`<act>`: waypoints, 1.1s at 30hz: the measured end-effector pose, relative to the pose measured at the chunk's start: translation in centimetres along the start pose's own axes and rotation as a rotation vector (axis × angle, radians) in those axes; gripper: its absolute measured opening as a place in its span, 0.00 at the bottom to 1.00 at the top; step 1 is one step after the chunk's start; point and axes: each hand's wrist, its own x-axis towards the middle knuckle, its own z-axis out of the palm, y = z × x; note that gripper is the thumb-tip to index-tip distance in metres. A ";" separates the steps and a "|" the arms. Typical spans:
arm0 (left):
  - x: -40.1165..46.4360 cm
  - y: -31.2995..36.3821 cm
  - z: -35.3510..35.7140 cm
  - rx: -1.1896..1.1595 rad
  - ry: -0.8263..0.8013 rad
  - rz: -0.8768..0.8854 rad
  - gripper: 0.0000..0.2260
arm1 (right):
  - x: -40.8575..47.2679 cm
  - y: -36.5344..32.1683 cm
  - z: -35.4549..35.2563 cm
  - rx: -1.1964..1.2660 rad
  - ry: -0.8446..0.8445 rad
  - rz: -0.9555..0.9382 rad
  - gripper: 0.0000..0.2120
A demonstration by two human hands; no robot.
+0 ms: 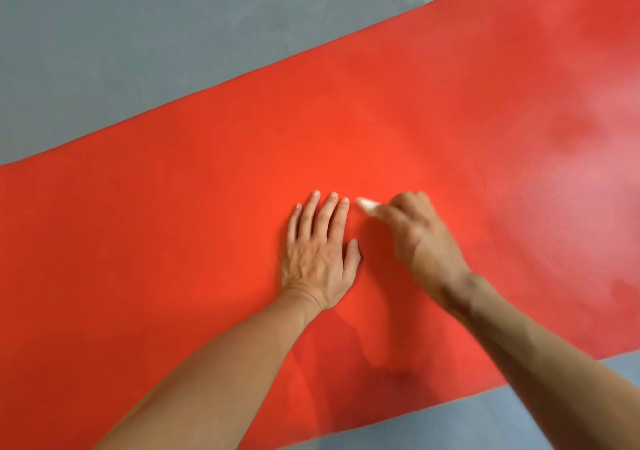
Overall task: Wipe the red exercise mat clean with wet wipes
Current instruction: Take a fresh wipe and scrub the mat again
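The red exercise mat lies flat on the floor and runs diagonally across the view from lower left to upper right. My left hand presses palm down on the mat near its middle, fingers straight and close together. Just to its right, my right hand is curled round a small white wet wipe, which pokes out past the fingers and touches the mat. The right end of the mat shows a paler, damp-looking sheen.
Grey floor borders the mat along its far edge, and a strip of the same floor shows at the near right corner. Nothing else stands on the floor in view.
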 end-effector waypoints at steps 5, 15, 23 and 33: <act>0.0 -0.1 0.0 -0.002 -0.008 0.001 0.30 | 1.6 4.7 -1.9 -0.136 0.337 0.580 0.08; 0.0 -0.2 0.0 -0.020 -0.016 0.007 0.30 | -1.7 2.2 -1.7 -0.038 0.099 0.330 0.12; 0.0 -0.1 0.0 -0.028 -0.006 0.002 0.29 | 0.4 -4.6 2.5 0.156 0.126 0.332 0.16; 0.0 -0.2 -0.1 -0.018 -0.035 0.005 0.31 | 3.6 3.7 0.7 -0.115 0.320 0.514 0.08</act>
